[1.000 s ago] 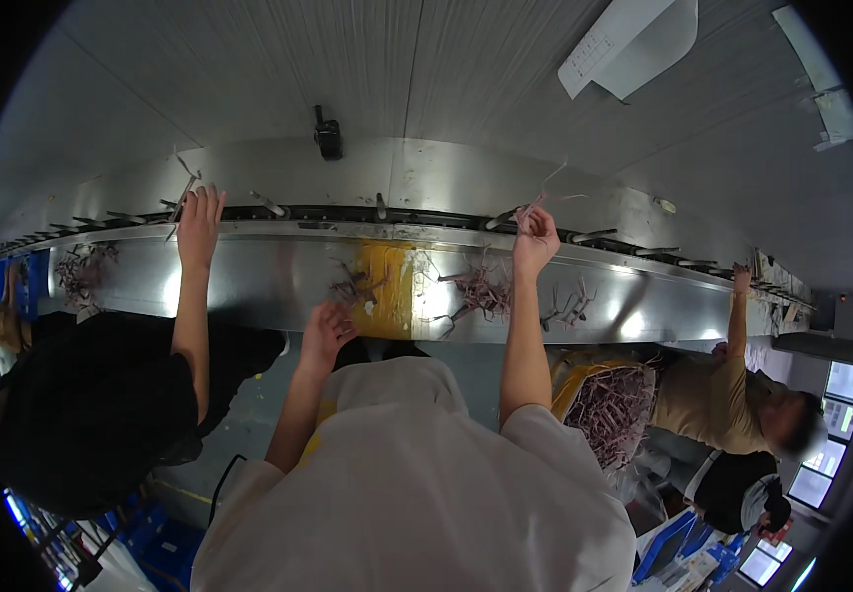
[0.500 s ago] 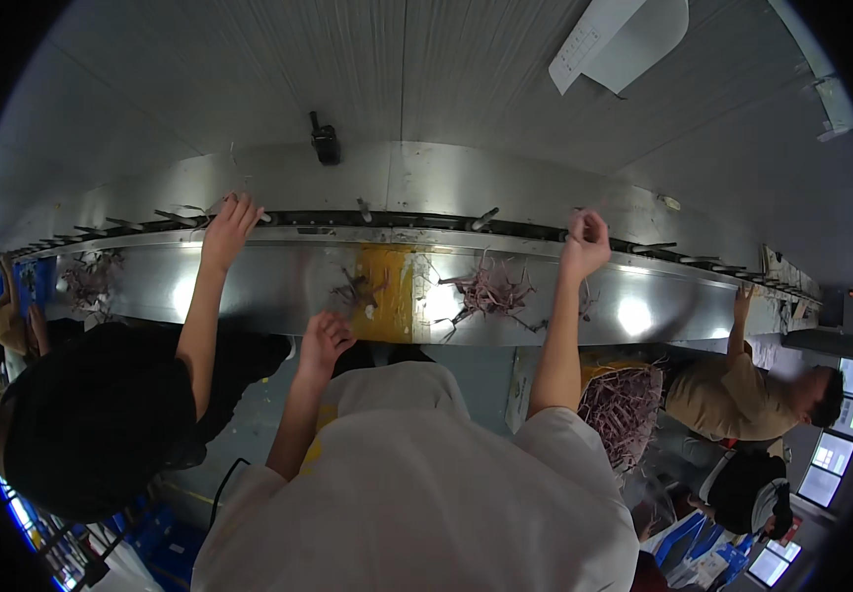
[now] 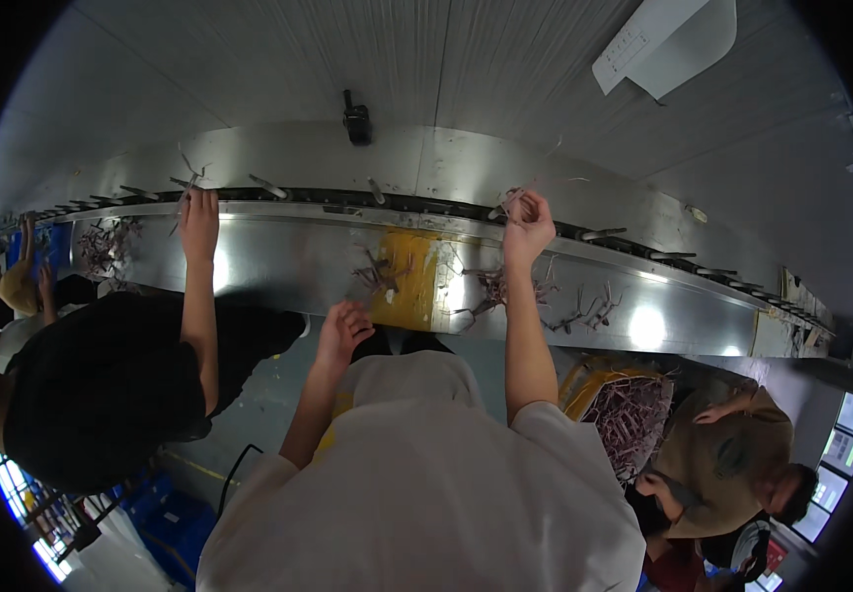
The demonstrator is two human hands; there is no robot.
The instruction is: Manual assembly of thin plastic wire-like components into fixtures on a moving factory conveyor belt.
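the strand (image 3: 516, 201) lies right at the fingertips of the right hand (image 3: 530, 225), which is much the nearer one; from the left hand (image 3: 347, 331) it is forward and to the right, well apart. its long axis is hard to make out, but thin ends fan forward and rightward beyond the right fingertips. the right hand is pinched on the strand, with a peg (image 3: 497, 211) of the dark track (image 3: 421, 203) just left of those fingertips. the left hand is released, fingers loosely curled and somewhat blurred, with nothing seen in them; it hovers at the near edge of the bench (image 3: 278, 259). forward and slightly right of it, near, is a small clump (image 3: 383, 271). a bigger pile (image 3: 485, 286) sits between the hands, partly hidden by the right forearm, and a loose bunch (image 3: 589, 310) lies right of that forearm.
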